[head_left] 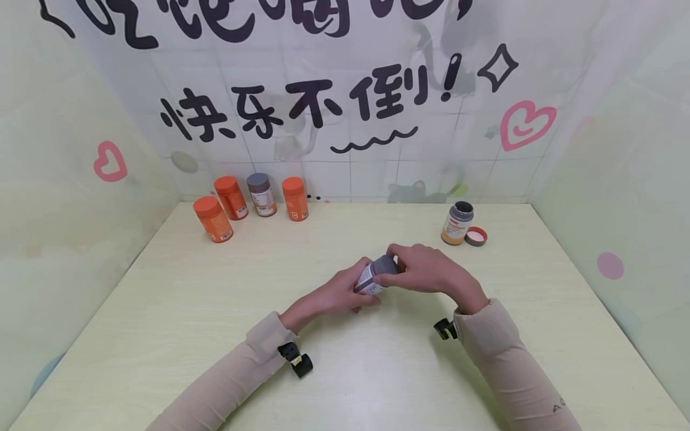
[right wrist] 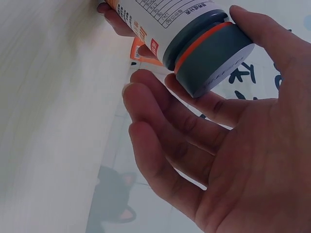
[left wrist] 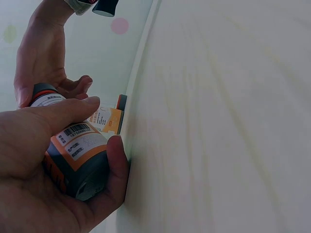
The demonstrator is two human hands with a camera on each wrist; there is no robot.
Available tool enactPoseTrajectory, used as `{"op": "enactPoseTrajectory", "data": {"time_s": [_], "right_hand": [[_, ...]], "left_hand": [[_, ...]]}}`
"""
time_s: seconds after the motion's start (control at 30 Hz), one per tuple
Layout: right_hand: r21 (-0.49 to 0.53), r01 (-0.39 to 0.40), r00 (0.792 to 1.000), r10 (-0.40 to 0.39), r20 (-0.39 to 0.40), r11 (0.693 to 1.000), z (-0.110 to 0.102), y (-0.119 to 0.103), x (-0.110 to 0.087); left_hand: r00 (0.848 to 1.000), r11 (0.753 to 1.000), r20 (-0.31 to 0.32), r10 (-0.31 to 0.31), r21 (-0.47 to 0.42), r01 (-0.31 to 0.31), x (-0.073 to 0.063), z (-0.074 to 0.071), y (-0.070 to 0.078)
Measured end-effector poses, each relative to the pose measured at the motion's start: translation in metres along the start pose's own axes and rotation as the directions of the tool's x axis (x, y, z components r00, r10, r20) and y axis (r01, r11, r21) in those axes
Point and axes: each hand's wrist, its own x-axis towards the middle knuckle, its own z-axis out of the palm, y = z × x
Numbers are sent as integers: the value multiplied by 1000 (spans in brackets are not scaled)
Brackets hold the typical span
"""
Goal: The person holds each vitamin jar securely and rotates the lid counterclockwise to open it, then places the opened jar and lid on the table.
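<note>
My left hand [head_left: 338, 292] grips a small dark grey supplement bottle [head_left: 369, 280] with a white and orange label, tilted above the middle of the table. In the left wrist view the thumb lies along the label [left wrist: 77, 141] and the fingers curl under the base. My right hand [head_left: 431, 269] pinches the bottle's grey cap [right wrist: 218, 58] between thumb and index finger. The other fingers [right wrist: 153, 150] are bent and off the bottle. An orange ring shows along the cap's lower edge, with a narrow gap between cap and bottle shoulder in the right wrist view.
At the back right stands an uncapped grey bottle [head_left: 455, 226], its cap [head_left: 476, 236] lying inside-up beside it. At the back left are orange-capped bottles [head_left: 214, 220] and one grey-capped bottle [head_left: 262, 196]. A printed sheet [head_left: 302, 143] hangs behind the pale table [head_left: 215, 311].
</note>
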Motion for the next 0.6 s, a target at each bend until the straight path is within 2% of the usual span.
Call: {"op": "enactPoseTrajectory", "data": {"time_s": [0.3, 0.6], "right_hand": [[21, 33, 999, -33, 23, 999, 0, 1, 2], [49, 30, 999, -29, -25, 998, 3, -1, 3]], "left_hand": [[1000, 1000, -4, -4, 9, 4, -1, 0, 1], [1000, 1000, 3, 7, 16, -7, -1, -1, 0]]}}
